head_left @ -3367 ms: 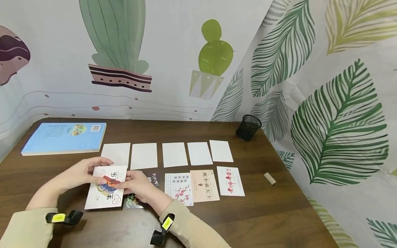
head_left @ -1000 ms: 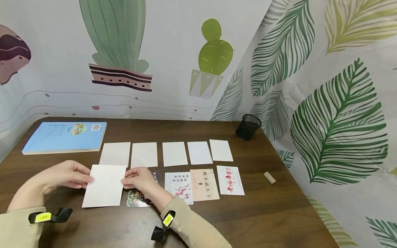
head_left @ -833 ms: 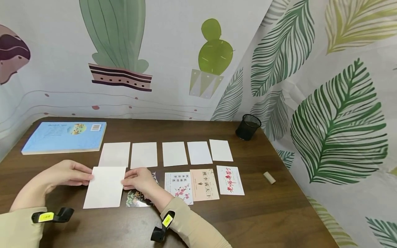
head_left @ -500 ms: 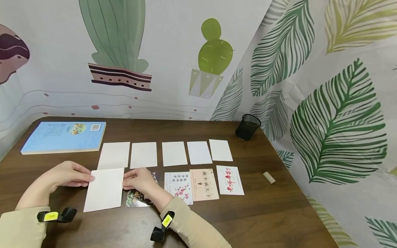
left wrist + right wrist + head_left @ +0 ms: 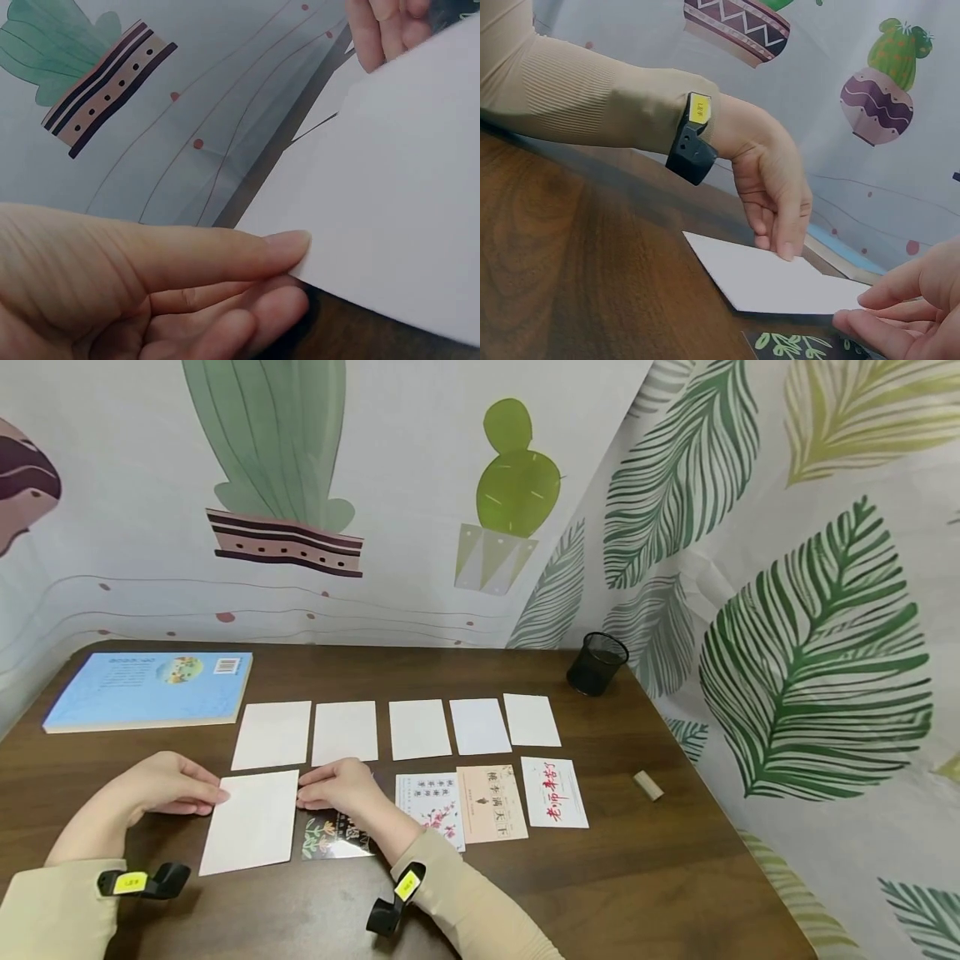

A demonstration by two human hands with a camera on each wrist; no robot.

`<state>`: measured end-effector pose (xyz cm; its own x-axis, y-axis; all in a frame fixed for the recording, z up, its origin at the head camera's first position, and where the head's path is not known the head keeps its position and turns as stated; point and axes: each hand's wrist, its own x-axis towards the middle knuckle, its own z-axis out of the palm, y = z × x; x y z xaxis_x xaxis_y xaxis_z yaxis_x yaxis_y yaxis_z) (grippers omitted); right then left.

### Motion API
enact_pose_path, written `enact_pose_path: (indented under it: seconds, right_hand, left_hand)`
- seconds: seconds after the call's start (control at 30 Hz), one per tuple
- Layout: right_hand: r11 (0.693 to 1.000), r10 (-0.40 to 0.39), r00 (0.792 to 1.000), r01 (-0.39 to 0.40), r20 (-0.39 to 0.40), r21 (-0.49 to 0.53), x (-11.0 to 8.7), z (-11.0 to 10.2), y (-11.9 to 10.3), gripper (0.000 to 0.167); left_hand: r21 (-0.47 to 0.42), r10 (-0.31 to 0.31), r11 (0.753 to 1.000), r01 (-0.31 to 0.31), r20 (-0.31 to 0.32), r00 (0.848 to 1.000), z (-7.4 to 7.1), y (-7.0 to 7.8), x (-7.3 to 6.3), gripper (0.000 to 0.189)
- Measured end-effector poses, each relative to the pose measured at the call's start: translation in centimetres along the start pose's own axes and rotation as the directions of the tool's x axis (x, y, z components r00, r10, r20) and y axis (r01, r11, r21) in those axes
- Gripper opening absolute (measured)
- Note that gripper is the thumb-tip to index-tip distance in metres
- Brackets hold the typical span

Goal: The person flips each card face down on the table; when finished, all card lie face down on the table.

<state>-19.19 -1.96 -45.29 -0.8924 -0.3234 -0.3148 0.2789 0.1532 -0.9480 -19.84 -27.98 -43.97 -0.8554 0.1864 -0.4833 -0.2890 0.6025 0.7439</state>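
Note:
Left of the table's middle is a white card (image 5: pixel 250 822), its blank side up. My left hand (image 5: pixel 174 785) pinches its left edge, the thumb on top and the curled fingers under it in the left wrist view. At the opposite edge, my right hand (image 5: pixel 347 792) holds the card between thumb and fingers. The right wrist view shows this card (image 5: pixel 761 281) slightly tilted just above the wood. A dark card with a plant print (image 5: pixel 330 837) lies partly hidden under my right hand. Beside it lie a blossom card (image 5: pixel 433 814), a peach card (image 5: pixel 492 806) and a red-lettered card (image 5: pixel 555 793).
Several blank white cards form a row behind, one of them a card (image 5: pixel 272 735) just beyond the held one. A blue book (image 5: pixel 150 691) lies at the back left. At the right are a black mesh cup (image 5: pixel 596 667) and a small beige block (image 5: pixel 648 786).
The held card has turned from its printed side to its blank side. Since then it has shifted slightly toward me, and a gap shows between it and the card behind.

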Motion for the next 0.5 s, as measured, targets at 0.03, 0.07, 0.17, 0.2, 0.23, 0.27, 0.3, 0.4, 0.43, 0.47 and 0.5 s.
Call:
enact_pose_path:
  seconds: [0.03, 0.07, 0.17, 0.2, 0.23, 0.27, 0.3, 0.4, 0.43, 0.47, 0.5]
  right_hand:
    - [1.0, -0.001, 1.0, 0.001, 0.002, -0.002, -0.01, -0.08, -0.06, 0.015]
    - [1.0, -0.004, 1.0, 0.004, 0.002, -0.006, -0.02, -0.15, -0.11, 0.014]
    - [1.0, -0.004, 1.0, 0.004, 0.011, -0.015, -0.08, -0.31, -0.18, 0.014]
    - [1.0, -0.003, 1.0, 0.003, 0.015, -0.012, -0.09, -0.33, -0.22, 0.015]
    - [1.0, -0.001, 1.0, 0.001, 0.02, -0.007, -0.11, -0.35, -0.26, 0.015]
    - [1.0, -0.002, 1.0, 0.002, 0.022, -0.006, -0.11, -0.35, -0.3, 0.015]
    - [1.0, -0.003, 1.0, 0.003, 0.025, -0.008, -0.11, -0.36, -0.34, 0.015]
    - [1.0, -0.004, 1.0, 0.004, 0.03, 0.003, -0.07, -0.38, -0.43, 0.015]
    - [1.0, -0.004, 0.999, 0.004, 0.032, 0.006, -0.06, -0.41, -0.44, 0.015]
    - [1.0, -0.004, 0.999, 0.004, 0.033, 0.008, -0.04, -0.44, -0.44, 0.015]
    - [1.0, -0.003, 0.999, 0.003, 0.036, 0.013, -0.04, -0.49, -0.44, 0.015]
  left_hand:
    - [0.001, 0.0, 1.0, 0.0, -0.002, 1.0, 0.03, -0.02, -0.01, 0.053]
    - [0.001, -0.001, 1.0, 0.001, -0.005, 1.0, 0.07, -0.04, -0.03, 0.053]
    - [0.007, -0.003, 1.0, 0.003, -0.012, 1.0, 0.19, -0.06, -0.1, 0.051]
    - [0.012, -0.005, 1.0, 0.005, -0.015, 1.0, 0.21, -0.04, -0.13, 0.051]
    - [0.015, -0.006, 1.0, 0.007, -0.018, 1.0, 0.23, -0.02, -0.18, 0.051]
    - [0.024, -0.009, 1.0, 0.009, -0.022, 1.0, 0.21, 0.02, -0.22, 0.05]
    - [0.034, -0.009, 0.999, 0.01, -0.025, 1.0, 0.17, 0.05, -0.27, 0.05]
    - [0.061, -0.011, 0.998, 0.013, -0.035, 0.999, 0.03, 0.23, -0.41, 0.048]
    - [0.067, -0.011, 0.998, 0.013, -0.037, 0.999, -0.03, 0.31, -0.44, 0.047]
    - [0.075, -0.01, 0.997, 0.013, -0.039, 0.999, -0.08, 0.39, -0.47, 0.047]
    - [0.077, -0.009, 0.997, 0.013, -0.041, 0.999, -0.1, 0.49, -0.49, 0.046]
